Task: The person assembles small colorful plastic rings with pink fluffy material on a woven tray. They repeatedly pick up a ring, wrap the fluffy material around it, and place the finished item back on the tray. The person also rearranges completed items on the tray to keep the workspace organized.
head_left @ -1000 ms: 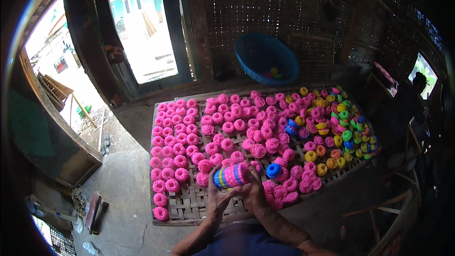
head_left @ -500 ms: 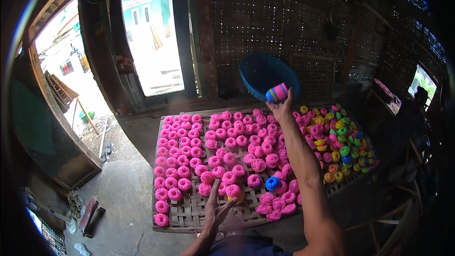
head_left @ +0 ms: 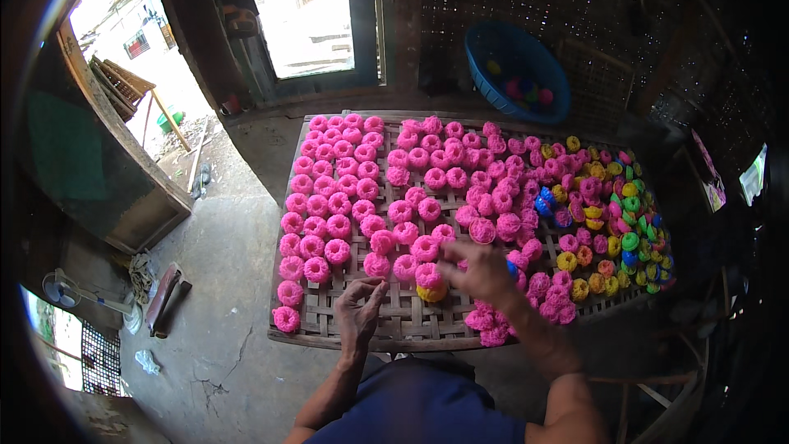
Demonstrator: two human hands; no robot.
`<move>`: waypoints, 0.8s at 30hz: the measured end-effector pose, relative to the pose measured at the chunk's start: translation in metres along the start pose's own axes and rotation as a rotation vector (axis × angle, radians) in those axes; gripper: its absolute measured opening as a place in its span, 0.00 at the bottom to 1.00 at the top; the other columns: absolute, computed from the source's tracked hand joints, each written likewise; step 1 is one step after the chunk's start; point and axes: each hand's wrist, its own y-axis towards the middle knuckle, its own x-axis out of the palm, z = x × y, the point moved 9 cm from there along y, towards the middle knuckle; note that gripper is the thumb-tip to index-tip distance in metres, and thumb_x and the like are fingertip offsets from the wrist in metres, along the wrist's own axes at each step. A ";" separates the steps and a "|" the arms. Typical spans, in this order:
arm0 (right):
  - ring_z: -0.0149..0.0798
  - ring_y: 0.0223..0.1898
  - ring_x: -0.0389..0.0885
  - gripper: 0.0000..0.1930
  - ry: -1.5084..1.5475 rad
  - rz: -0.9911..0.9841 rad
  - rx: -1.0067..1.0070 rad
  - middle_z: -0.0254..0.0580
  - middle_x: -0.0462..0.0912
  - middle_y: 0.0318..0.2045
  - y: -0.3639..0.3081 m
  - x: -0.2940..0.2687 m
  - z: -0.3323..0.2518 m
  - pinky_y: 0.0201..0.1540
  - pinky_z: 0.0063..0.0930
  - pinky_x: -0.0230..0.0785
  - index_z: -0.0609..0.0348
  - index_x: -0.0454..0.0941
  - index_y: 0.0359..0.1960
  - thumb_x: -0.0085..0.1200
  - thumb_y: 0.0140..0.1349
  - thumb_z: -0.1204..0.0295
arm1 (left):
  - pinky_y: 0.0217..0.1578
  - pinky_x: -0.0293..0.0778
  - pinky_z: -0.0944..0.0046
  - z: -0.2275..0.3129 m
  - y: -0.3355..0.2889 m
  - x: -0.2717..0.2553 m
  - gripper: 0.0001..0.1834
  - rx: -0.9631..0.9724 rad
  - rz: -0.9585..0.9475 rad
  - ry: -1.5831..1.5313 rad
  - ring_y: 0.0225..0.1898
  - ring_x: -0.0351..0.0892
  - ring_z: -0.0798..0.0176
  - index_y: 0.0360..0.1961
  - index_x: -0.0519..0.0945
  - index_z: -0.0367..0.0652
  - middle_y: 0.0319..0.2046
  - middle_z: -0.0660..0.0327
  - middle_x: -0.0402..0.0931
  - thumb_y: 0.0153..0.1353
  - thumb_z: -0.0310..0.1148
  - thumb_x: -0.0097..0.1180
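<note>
Crinkly pink ring-shaped pieces [head_left: 338,251] lie in rows and heaps on a woven slatted rack [head_left: 403,329] in front of me. My left hand [head_left: 359,310] is over the rack's near edge, its bent fingers drawn together beside the pink rings, with nothing visible in them. My right hand [head_left: 481,271], smeared by motion, is over the near middle of the rack. Its fingertips point at a pink ring [head_left: 427,274] that sits on a yellow piece [head_left: 431,292]. Whether they touch or hold anything cannot be made out. A blue piece [head_left: 518,261] shows partly behind this hand.
Beyond the rack a blue basin [head_left: 518,74] holds several coloured pieces. Yellow, green and orange pieces [head_left: 630,242] are heaped at the rack's right end. On the left are an open doorway [head_left: 123,41], a small fan [head_left: 62,289] and a concrete floor [head_left: 222,296].
The striped pink, yellow and blue stack has left my right hand; coloured pieces now show in the basin. That hand has come back toward me. My left hand's fingers have drawn in. The view has tilted down.
</note>
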 end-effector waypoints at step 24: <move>0.56 0.48 0.80 0.32 0.138 0.397 -0.049 0.53 0.78 0.44 -0.056 0.032 -0.025 0.52 0.45 0.76 0.65 0.74 0.57 0.70 0.49 0.70 | 0.35 0.78 0.66 0.019 0.007 0.065 0.27 0.142 -0.100 0.191 0.37 0.81 0.68 0.60 0.77 0.39 0.42 0.59 0.82 0.61 0.31 0.71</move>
